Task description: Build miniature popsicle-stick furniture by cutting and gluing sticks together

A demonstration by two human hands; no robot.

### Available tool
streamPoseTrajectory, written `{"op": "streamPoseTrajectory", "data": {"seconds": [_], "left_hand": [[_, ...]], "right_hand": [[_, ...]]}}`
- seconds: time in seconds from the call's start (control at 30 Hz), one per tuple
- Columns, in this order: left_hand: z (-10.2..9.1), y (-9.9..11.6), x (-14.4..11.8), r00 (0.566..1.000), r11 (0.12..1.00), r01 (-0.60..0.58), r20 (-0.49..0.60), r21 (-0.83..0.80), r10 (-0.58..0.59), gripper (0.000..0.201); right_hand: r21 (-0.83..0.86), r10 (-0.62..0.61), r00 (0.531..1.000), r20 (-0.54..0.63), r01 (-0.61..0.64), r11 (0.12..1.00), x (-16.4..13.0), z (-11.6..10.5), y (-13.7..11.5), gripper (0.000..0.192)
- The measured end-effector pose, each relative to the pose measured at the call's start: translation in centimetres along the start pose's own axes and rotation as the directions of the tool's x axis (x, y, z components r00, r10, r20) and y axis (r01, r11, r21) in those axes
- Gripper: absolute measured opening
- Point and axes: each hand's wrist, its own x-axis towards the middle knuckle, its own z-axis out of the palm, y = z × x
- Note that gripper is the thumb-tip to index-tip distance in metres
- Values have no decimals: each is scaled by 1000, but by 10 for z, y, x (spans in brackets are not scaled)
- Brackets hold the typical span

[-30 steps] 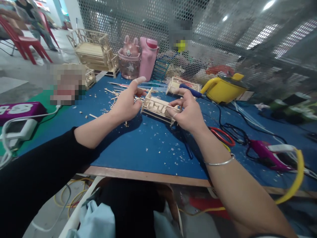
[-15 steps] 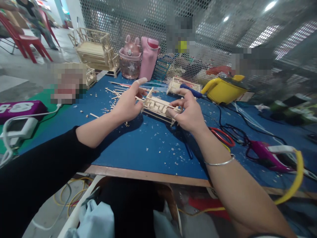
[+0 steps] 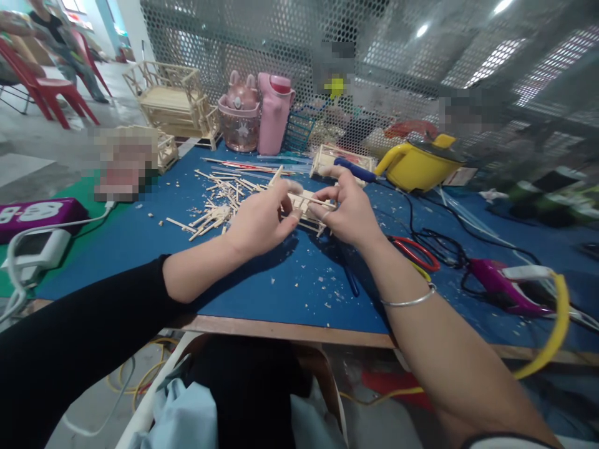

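A small model made of wooden sticks (image 3: 305, 218) sits on the blue table between my hands, partly covered by them. My left hand (image 3: 262, 217) curls over its left end, thumb below and fingers bent above; whatever lies between the fingertips is hidden. From the right, my right hand (image 3: 353, 209) pinches a thin wooden stick (image 3: 318, 200) between thumb and fingers, lying across the top of the model. Loose wooden sticks (image 3: 218, 212) are heaped just left of and behind my left hand.
Behind the hands are a stick-built frame (image 3: 344, 163), a blue-handled tool (image 3: 355, 169) and a yellow pot (image 3: 418, 165). A pink bottle (image 3: 274, 118) stands by the perforated metal screen. Red-handled pliers (image 3: 416, 249) and cables lie right. A purple power strip (image 3: 40, 215) lies left.
My left hand has moved right and in over the model, its raised index finger now bent down. More of the loose stick heap shows. My right hand stays at the model's right end.
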Motion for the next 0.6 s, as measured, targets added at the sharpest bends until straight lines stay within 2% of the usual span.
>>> {"op": "streamPoseTrajectory", "data": {"seconds": [0.07,0.13,0.27,0.47,0.6], "left_hand": [[5,10,-2,992,995,94,80,44,-97,21],[9,17,-2,977,981,151,132,119,-167,24],[13,20,3,952,939,220,151,264,-265,31],[19,24,11,942,919,168,216,358,-256,31],[21,30,14,946,912,171,197,374,-258,27]], "right_hand": [[34,17,1000,4,-17,999,0,-1,-1,59],[61,35,999,7,-35,997,0,-2,-1,60],[103,61,998,24,-63,993,1,-3,3,61],[130,77,996,48,-82,988,3,-4,5,64],[136,78,995,68,-87,987,1,-4,2,64]]}}
